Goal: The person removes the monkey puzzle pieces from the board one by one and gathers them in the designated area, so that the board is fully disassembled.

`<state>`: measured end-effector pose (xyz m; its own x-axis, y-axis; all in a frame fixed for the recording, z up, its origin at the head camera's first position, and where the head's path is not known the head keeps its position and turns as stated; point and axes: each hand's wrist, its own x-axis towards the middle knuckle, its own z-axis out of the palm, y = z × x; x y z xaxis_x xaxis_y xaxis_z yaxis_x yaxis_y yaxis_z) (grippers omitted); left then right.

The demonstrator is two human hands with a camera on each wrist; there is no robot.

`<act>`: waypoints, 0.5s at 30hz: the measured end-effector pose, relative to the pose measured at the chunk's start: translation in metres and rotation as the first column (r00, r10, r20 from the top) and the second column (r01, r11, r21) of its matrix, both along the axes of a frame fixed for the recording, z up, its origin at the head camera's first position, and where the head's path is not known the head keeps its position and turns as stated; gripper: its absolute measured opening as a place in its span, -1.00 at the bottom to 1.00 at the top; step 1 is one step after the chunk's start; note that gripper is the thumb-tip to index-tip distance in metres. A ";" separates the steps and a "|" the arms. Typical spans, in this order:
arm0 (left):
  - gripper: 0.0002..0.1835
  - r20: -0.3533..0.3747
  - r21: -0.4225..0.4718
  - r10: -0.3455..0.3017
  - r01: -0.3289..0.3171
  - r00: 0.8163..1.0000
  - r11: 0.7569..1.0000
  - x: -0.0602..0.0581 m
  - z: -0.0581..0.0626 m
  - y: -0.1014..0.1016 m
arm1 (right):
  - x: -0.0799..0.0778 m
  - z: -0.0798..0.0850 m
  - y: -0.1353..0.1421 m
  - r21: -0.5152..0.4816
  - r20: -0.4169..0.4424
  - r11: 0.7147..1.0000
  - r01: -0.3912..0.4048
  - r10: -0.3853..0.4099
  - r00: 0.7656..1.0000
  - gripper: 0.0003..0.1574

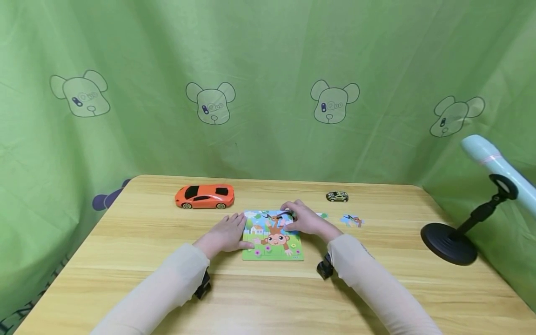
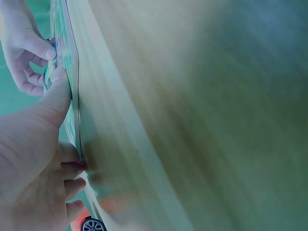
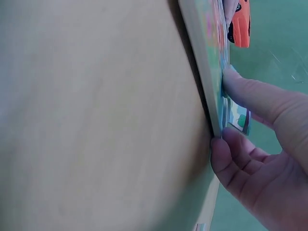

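A jigsaw puzzle board [image 1: 272, 254] with a monkey, a house and flowers lies on the table in the head view. My left hand [image 1: 228, 232] rests at its left edge, fingers stretched forward along the side and thumb on the picture. At the upper right corner, my right hand [image 1: 307, 218] pinches a puzzle piece [image 3: 239, 117] between thumb and fingers. The right wrist view shows that piece tilted up from the board, with a fingertip right at the board's edge. Part of the piece is hidden by the fingers.
Loose puzzle pieces, one with a brown figure [image 1: 353, 220], lie to the right of the board. Behind are an orange toy car [image 1: 205, 197] and a small dark toy car [image 1: 337, 196]. A light blue microphone [image 1: 498, 163] on a black stand [image 1: 450, 244] stands at right.
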<state>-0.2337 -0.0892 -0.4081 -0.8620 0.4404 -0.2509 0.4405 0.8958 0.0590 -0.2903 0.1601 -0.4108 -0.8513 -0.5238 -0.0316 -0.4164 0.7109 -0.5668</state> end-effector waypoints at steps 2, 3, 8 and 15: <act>-0.05 0.000 0.000 0.000 0.000 1.000 1.000 0.000 0.000 0.000 | 0.000 -0.001 0.001 -0.014 0.004 1.000 -0.008 0.009 1.000 -0.37; -0.05 0.000 -0.003 0.000 0.000 1.000 1.000 0.000 0.000 0.000 | 0.000 -0.001 0.001 -0.020 0.006 1.000 -0.015 0.015 1.000 -0.38; -0.05 0.006 -0.002 0.005 -0.005 1.000 1.000 0.000 0.001 0.001 | 0.000 0.000 0.003 -0.068 0.026 0.997 -0.039 0.041 0.999 -0.43; -0.05 0.003 0.000 0.003 -0.003 1.000 1.000 0.000 0.001 0.001 | 0.002 0.003 0.010 -0.217 0.084 0.976 0.018 0.000 0.996 -0.45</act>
<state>-0.2332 -0.0886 -0.4068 -0.8624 0.4380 -0.2537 0.4379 0.8970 0.0601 -0.2887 0.1699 -0.4081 -0.8551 -0.5184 0.0114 -0.3557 0.5704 -0.7404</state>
